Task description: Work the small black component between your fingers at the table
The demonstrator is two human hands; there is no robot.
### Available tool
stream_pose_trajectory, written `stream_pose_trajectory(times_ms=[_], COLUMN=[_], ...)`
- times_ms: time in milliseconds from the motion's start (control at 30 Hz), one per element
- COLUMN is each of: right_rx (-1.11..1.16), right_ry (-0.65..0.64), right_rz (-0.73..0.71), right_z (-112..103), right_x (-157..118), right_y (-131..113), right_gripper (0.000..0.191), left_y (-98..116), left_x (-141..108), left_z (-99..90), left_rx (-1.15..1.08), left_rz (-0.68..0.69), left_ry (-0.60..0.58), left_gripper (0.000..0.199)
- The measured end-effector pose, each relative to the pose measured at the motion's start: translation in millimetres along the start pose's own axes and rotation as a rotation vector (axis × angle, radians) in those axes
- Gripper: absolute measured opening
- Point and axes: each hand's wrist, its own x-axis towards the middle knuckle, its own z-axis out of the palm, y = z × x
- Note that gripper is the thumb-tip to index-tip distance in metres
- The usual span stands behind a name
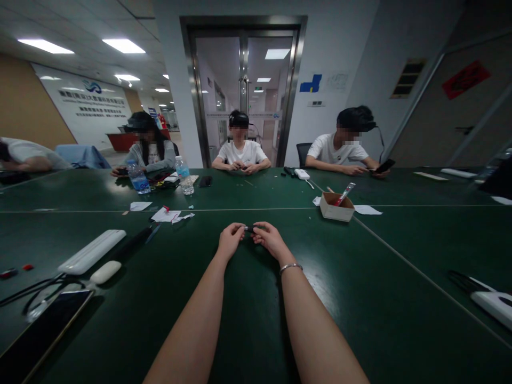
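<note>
A small dark object (249, 229) with a lighter left end is held between my two hands, just above the green table (256, 298). My left hand (231, 239) pinches its left end between thumb and fingertips. The fingers of my right hand (270, 239) are closed on its right end, and a silver bangle circles that wrist. Its exact kind is too small to make out.
At left lie a phone (46, 333), a white power bank (93, 250), a white mouse-like item (106, 272) and cables. Paper scraps (166, 214) and two bottles (184, 176) stand beyond. A small box (336, 208) is right of centre. Several people sit around the table.
</note>
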Motion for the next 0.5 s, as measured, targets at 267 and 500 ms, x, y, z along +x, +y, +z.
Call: stream_pose_trajectory(times_ms=[267, 500], right_rx=[0.007, 0.014], right_ry=[0.005, 0.003], right_rz=[0.004, -0.011], right_z=[1.0, -2.2], right_x=[0.0, 3.4], right_y=[0.3, 4.2], right_gripper=[0.031, 0.036], left_y=[2.9, -1.2], left_x=[-2.9, 0.2], left_z=[-0.7, -1.3], left_rx=[-0.043, 0.007], left_rz=[0.022, 0.043], left_ry=[-0.007, -0.027], left_gripper=[0.024, 0.027])
